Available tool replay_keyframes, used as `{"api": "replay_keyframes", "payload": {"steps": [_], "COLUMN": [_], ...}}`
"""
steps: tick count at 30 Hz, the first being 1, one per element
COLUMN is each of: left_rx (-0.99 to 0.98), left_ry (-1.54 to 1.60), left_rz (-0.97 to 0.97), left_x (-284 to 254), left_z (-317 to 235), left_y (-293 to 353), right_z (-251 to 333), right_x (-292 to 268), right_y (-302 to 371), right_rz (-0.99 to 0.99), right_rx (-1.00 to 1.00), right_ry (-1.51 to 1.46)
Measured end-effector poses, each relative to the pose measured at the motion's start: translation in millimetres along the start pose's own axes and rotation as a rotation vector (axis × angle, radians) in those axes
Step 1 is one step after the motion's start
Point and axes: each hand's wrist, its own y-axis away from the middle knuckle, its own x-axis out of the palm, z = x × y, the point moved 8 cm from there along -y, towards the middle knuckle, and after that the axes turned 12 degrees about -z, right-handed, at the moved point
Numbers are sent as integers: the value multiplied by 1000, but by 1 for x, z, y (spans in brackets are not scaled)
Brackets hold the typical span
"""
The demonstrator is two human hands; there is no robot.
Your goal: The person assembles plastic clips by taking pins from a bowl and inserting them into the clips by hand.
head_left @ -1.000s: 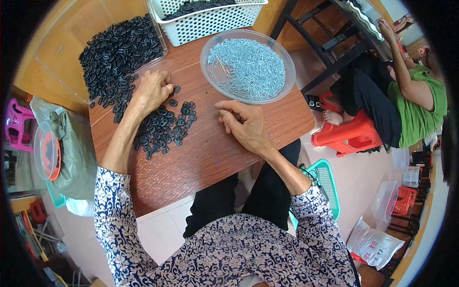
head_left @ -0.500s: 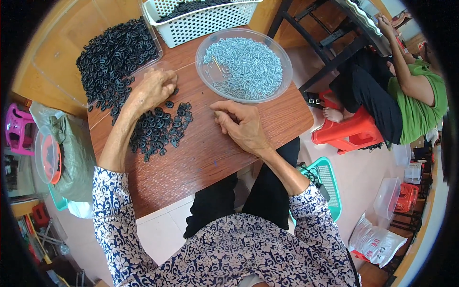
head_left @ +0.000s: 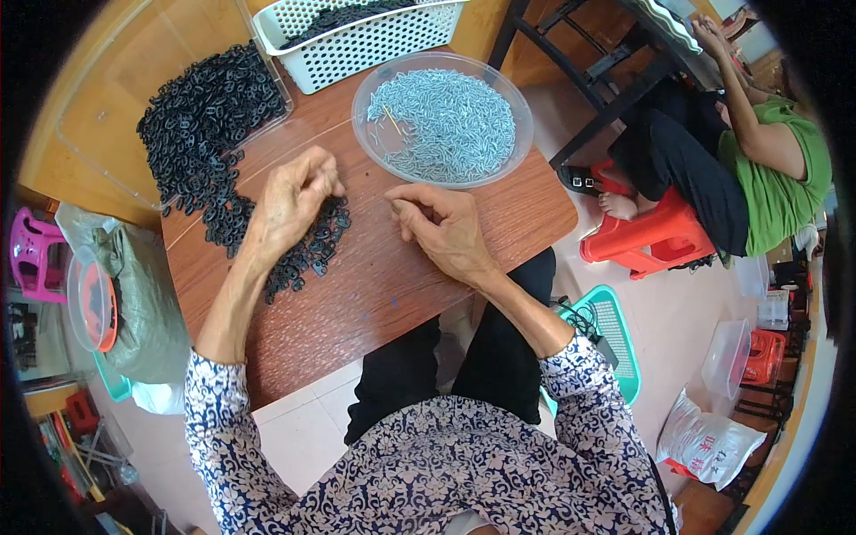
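Taking clear round bowl [head_left: 525, 120] as reference. Sits on brown wood-grain tabletop [head_left: 392, 299], loaded with small shiny pale-blue pins [head_left: 459, 120], plus thin gold-coloured sticks [head_left: 391, 119] toward its left side.

Got left hand [head_left: 292, 201] left of bowl and a bit nearer the body, right over small pile of black holed pieces [head_left: 328, 242], hiding part of it. Curled narrow, with thumb drawn in toward fingers; can't tell whether pinching a piece.

Got right hand [head_left: 448, 227] just on body side of bowl, apart from it. Curled narrow too, with thumb near forefinger; can't tell whether gripping anything between tips. Near left hand, not touching it.

Also see large heap of black holed pieces [head_left: 201, 116] well left of bowl, spilling from clear tray [head_left: 287, 106] onto tabletop and trailing toward small pile. See white perforated basket [head_left: 361, 53] just behind bowl, toward its left, with more black pieces [head_left: 343, 20] inside.

Off tabletop: see co-worker in green top [head_left: 785, 187] well right of bowl, on red stool [head_left: 646, 236]. See turquoise basket [head_left: 622, 343] right of bowl and nearer the body, with black cable [head_left: 584, 316] at it.
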Motion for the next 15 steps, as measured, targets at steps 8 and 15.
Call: {"api": "replay_keyframes", "payload": {"steps": [8,15], "left_rx": [-84,-124], "left_ry": [168,156], "left_rz": [-25,60], "left_x": [25,34], "left_z": [-32,-33], "left_y": [47,51], "right_z": [4,8], "right_x": [13,16], "right_y": [1,3], "right_rz": [28,76], "right_rx": [91,-19], "right_ry": [-128,-99]}}
